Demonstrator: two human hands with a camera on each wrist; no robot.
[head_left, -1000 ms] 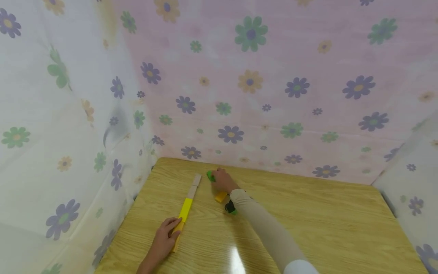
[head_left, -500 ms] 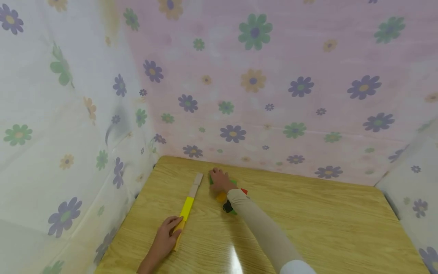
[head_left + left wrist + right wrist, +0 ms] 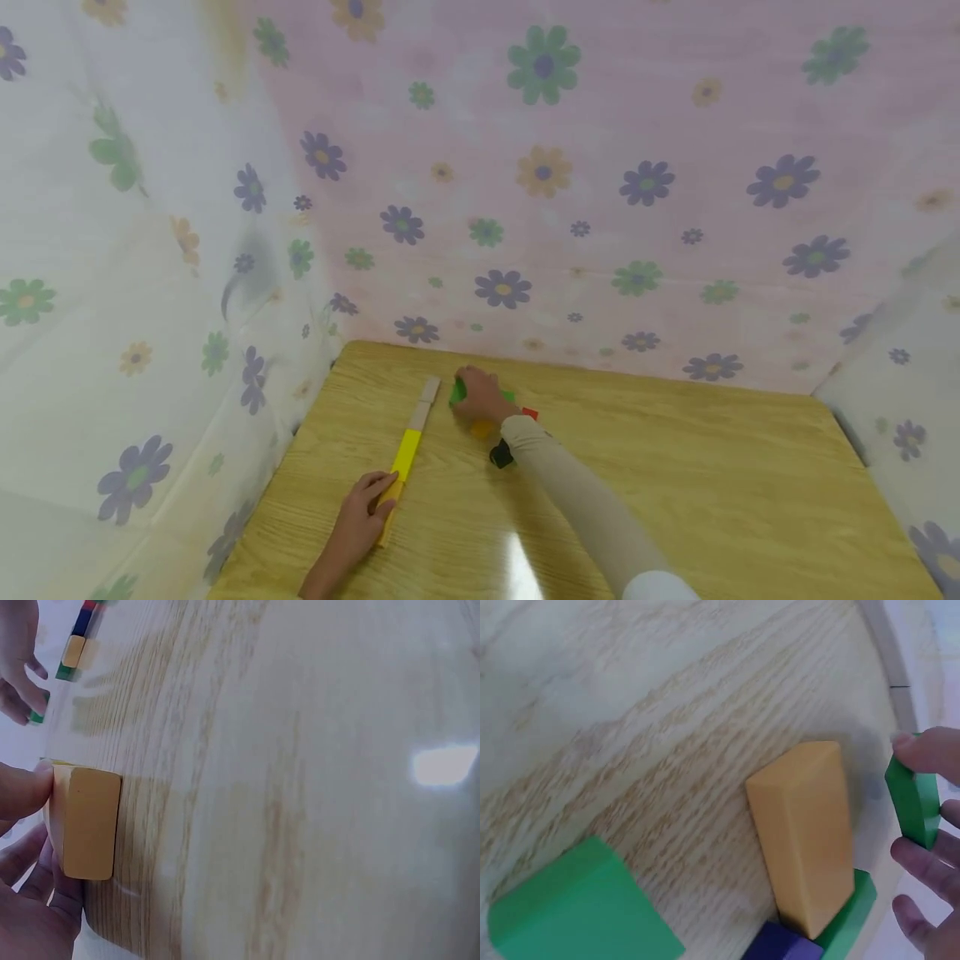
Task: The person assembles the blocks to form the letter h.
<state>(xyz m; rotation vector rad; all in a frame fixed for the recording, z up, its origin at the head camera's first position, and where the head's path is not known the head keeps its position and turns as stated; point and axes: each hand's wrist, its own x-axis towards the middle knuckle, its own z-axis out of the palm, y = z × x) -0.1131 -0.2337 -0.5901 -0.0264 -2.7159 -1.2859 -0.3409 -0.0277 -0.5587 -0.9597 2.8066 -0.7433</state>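
In the head view, my left hand [image 3: 356,517] grips the orange block [image 3: 91,823] at the near end of a straight row. Its thumb and fingers are on opposite sides of that block in the left wrist view. Beyond it in line lie a yellow block [image 3: 406,454] and two plain wooden blocks [image 3: 425,404]. Right of the row's far end, my right hand [image 3: 480,396] pinches a small green block [image 3: 913,799] between thumb and fingers. Under and beside the right wrist lie an orange block [image 3: 802,832], a purple block [image 3: 784,943] and a green block [image 3: 585,907].
Another green block [image 3: 853,915] touches the loose orange one. A red block [image 3: 530,414] shows behind the right sleeve, and a black band [image 3: 501,454] hangs below it. Flower-patterned sheets [image 3: 525,208] close off the wooden table [image 3: 712,483] at the back and sides.
My right hand, with the green block, has shifted slightly left toward the row, uncovering the red block and a green one behind the wrist. My left hand stays on the orange block.
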